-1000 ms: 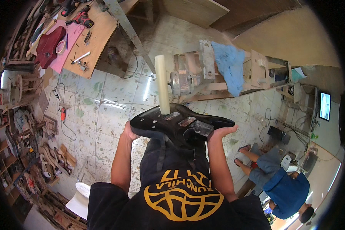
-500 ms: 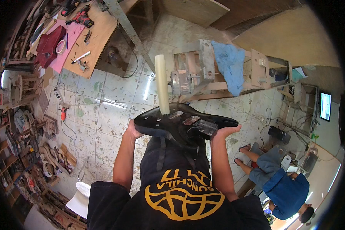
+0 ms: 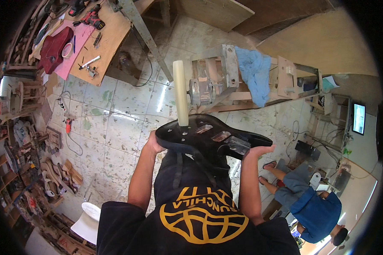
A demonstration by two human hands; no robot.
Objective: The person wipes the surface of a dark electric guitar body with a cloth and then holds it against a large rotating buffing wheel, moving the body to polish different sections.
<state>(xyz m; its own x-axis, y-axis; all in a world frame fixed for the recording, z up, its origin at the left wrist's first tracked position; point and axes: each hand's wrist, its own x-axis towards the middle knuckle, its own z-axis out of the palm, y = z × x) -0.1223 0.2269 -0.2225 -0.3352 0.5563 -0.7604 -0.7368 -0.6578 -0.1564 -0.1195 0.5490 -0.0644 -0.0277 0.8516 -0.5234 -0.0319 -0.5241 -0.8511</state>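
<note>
A glossy black electric guitar body (image 3: 195,135) with rectangular cutouts in its face is held out in front of my waist. My left hand (image 3: 155,143) grips its rounded left end, most of the fingers hidden behind the edge. Under the right end, my right hand (image 3: 259,151) supports the horn beside the largest cutout, its fingers stretched along the edge. The pale buffing wheel (image 3: 181,91), seen edge-on, meets the body's face near the left end. It is mounted on a motor (image 3: 201,91) on the wooden bench frame.
A blue cloth (image 3: 254,76) drapes over the bench frame. At far left, a worktable (image 3: 115,40) carries a cordless drill (image 3: 92,18) and a dark red guitar body (image 3: 55,50). A person in blue (image 3: 318,211) sits at the right. A white chair (image 3: 87,221) stands behind my left arm.
Both hands have shifted the guitar body to the right past the buffing wheel. The wheel now meets it closer to its left end.
</note>
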